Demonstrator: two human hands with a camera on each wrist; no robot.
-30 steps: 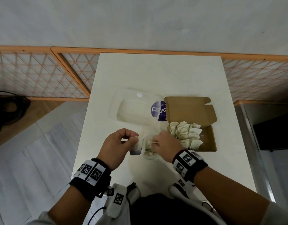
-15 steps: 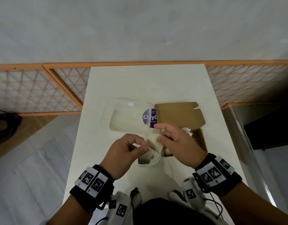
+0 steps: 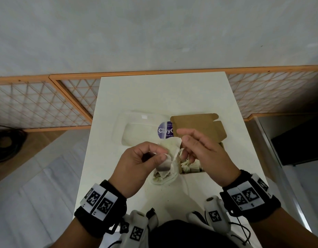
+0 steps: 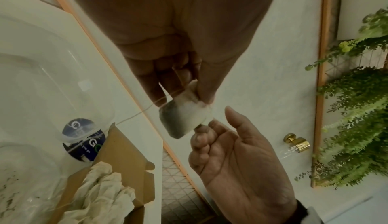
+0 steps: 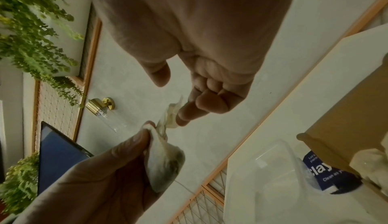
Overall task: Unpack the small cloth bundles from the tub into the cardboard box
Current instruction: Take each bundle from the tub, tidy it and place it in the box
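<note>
Both hands have risen since a second ago, lifting a bundle [image 3: 164, 161] clear of the tub [image 3: 163, 177], which sits on the table [image 3: 163, 93] just left of the box [image 3: 199, 127]. Left hand [image 3: 136, 163] pinches the bundle's dark-bottomed pouch between thumb and fingers. Right hand [image 3: 204, 153] holds the bundle's loose white wrapping [image 3: 170, 144] at its fingertips, index finger extended, other fingers curled. More bundles [image 3: 188, 164] lie inside the box, under the right hand. Behind the tub and left of the box lies the clear lid [image 3: 142, 129] with a blue round label [image 3: 165, 130].
</note>
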